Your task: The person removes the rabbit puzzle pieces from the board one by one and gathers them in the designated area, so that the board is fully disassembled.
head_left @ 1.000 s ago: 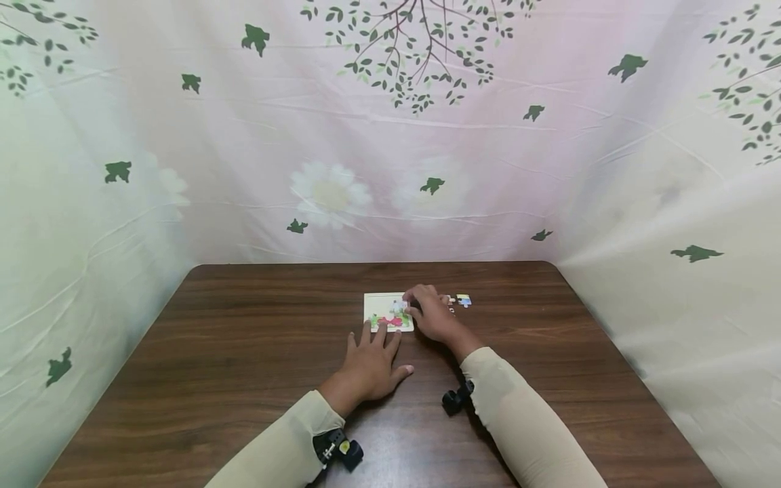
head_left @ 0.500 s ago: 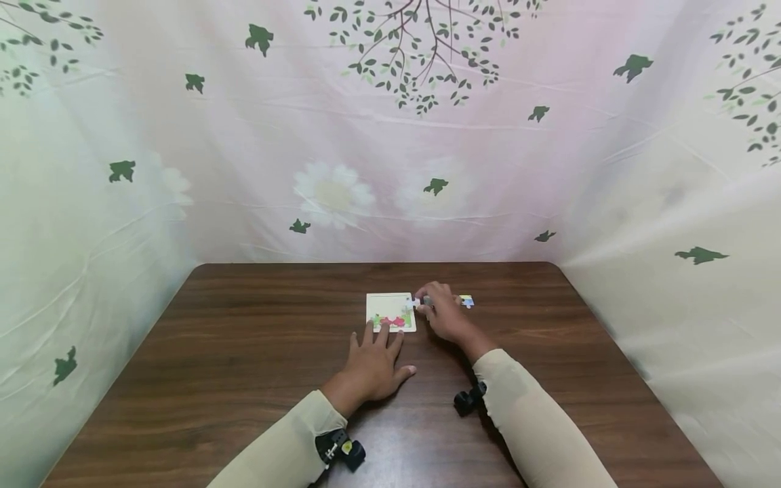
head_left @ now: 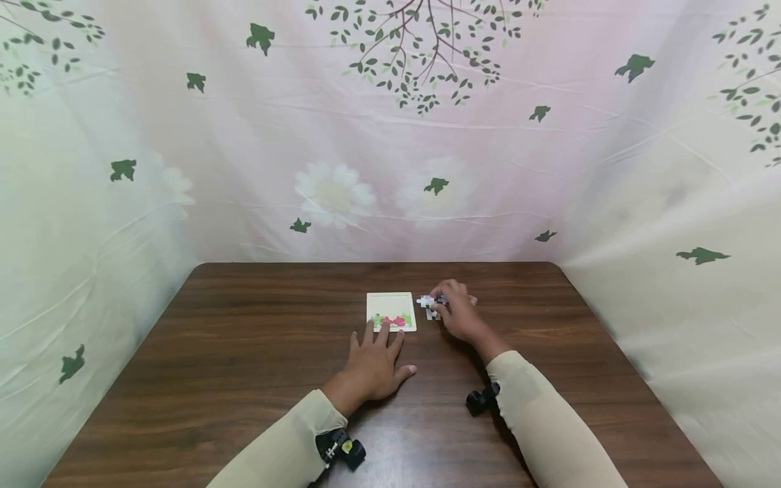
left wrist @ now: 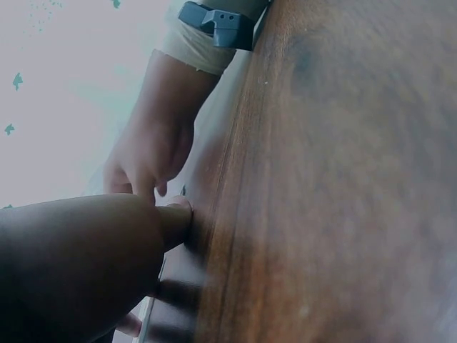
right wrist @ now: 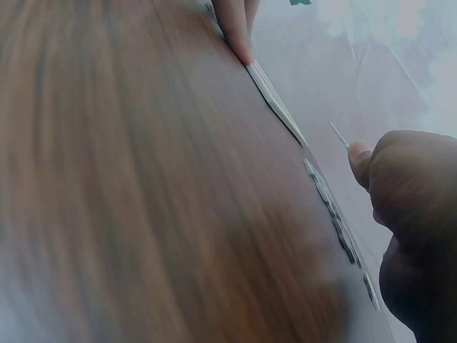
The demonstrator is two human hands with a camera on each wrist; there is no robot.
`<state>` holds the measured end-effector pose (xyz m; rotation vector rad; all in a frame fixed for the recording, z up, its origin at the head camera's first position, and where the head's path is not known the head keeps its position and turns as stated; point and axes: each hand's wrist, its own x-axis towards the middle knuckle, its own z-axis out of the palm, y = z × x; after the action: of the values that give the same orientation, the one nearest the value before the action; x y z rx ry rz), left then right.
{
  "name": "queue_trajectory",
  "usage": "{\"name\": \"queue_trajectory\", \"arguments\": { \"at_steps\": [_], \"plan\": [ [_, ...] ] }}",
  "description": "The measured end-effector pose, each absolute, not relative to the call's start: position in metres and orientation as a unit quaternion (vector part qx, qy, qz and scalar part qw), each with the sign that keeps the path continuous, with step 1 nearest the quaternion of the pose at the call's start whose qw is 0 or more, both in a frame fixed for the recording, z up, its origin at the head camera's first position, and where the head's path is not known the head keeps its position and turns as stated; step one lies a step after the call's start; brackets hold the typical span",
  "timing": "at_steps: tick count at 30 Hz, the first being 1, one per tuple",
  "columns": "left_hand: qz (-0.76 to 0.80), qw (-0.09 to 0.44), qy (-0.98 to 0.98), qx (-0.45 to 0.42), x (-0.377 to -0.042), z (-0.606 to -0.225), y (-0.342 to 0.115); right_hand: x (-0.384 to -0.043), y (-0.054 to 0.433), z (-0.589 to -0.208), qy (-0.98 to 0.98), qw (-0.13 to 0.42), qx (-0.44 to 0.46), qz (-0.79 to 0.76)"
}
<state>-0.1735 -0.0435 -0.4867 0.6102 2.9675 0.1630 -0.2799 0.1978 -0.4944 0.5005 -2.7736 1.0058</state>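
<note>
Puzzle piece (right wrist: 338, 133), wafer-thin, in right hand (head_left: 459, 312)

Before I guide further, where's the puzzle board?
In head view, the puzzle board lies on the table, the left hand at its near edge, the right hand rightward.

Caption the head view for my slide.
Left hand touches the puzzle tray; right hand holds a puzzle piece beside it.
</note>
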Motion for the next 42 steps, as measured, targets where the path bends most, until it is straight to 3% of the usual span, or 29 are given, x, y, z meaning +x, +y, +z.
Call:
{"name": "queue_trajectory", "arguments": {
  "at_steps": [15, 42],
  "plan": [
    [0.056, 0.057, 0.977, 0.200, -0.173, -0.485, -0.043, -0.277, 0.234, -0.502, -0.917, 0.099, 0.167, 0.349],
    [0.058, 0.060, 0.977, 0.196, -0.171, -0.486, -0.043, -0.264, 0.288, -0.504, -0.931, 0.065, 0.111, 0.343]
  ]
}}
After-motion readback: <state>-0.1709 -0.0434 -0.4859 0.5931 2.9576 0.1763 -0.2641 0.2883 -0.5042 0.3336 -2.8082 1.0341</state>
